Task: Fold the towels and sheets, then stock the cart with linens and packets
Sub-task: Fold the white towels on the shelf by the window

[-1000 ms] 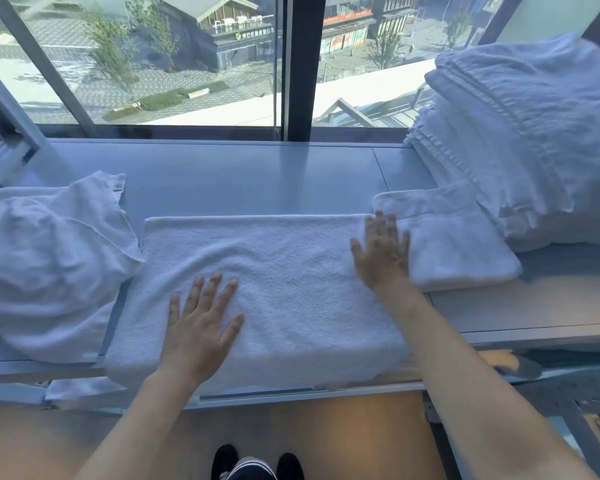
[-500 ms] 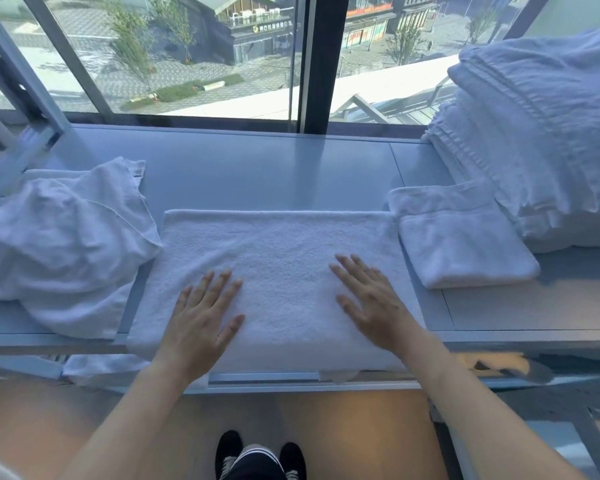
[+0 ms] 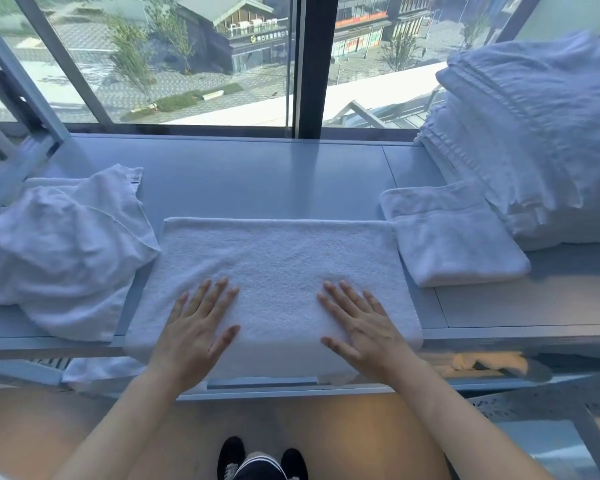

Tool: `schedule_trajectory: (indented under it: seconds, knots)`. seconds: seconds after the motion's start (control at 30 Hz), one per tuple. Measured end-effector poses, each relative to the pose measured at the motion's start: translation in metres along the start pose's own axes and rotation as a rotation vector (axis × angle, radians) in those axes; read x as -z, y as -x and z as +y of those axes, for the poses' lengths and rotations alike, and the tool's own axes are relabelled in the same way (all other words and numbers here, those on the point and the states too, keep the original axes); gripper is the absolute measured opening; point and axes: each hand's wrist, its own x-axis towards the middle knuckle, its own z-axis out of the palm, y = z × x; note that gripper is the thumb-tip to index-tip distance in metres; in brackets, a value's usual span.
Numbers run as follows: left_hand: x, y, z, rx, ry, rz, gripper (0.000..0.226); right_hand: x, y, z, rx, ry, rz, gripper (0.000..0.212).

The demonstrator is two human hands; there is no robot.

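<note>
The white towel [image 3: 278,282] lies flat on the table [image 3: 257,178] by the window. The left hand [image 3: 196,336] and right hand [image 3: 361,329] press on it — each grip released, fingers straight. This likely smooths it for the next fold.

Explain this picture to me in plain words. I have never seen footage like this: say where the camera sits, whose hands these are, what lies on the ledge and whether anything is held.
There is no machine here. The camera sits on a person's head and looks down and forward, so the two bare arms reaching in from below are that person's own.

The left hand and right hand lie flat, fingers spread, on a white towel spread over a grey ledge by a window. Nothing is held; the hands only press on the towel.

To the left lies a crumpled cloth. To the right is a small folded towel, and behind it a tall stack of folded linen. The person's shoes show at the bottom.
</note>
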Motion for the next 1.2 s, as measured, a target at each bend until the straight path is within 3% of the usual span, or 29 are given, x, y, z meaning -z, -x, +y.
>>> schedule_trajectory:
  seconds: [0.17,0.23,0.47,0.67,0.8,1.0,1.2]
  knots:
    - [0.002,0.01,-0.001,-0.067,-0.051,-0.04,0.084,-0.001,0.009,0.0,0.045,0.067,-0.034,0.103]
    - [0.003,0.013,-0.002,-0.099,-0.097,-0.054,0.085,-0.003,0.01,0.003,0.065,0.128,-0.051,0.104]
    - [0.001,0.019,0.004,-0.101,-0.149,-0.003,0.08,-0.01,0.016,0.001,0.096,0.245,0.085,0.093]
    - [-0.009,0.04,0.022,-0.107,-0.007,0.326,0.048,-0.016,0.038,-0.011,0.121,0.194,0.318,0.064]
    - [-0.001,0.053,0.028,-0.112,0.037,0.459,0.041,-0.007,0.051,-0.023,0.123,0.141,0.426,0.057]
    - [0.03,0.11,0.028,-0.148,0.087,0.5,0.048,0.022,0.083,-0.056,-0.024,0.066,0.403,0.051]
    - [0.062,0.183,0.011,-0.072,0.123,0.512,0.053,0.05,0.122,-0.099,-0.036,0.058,0.39,0.052]
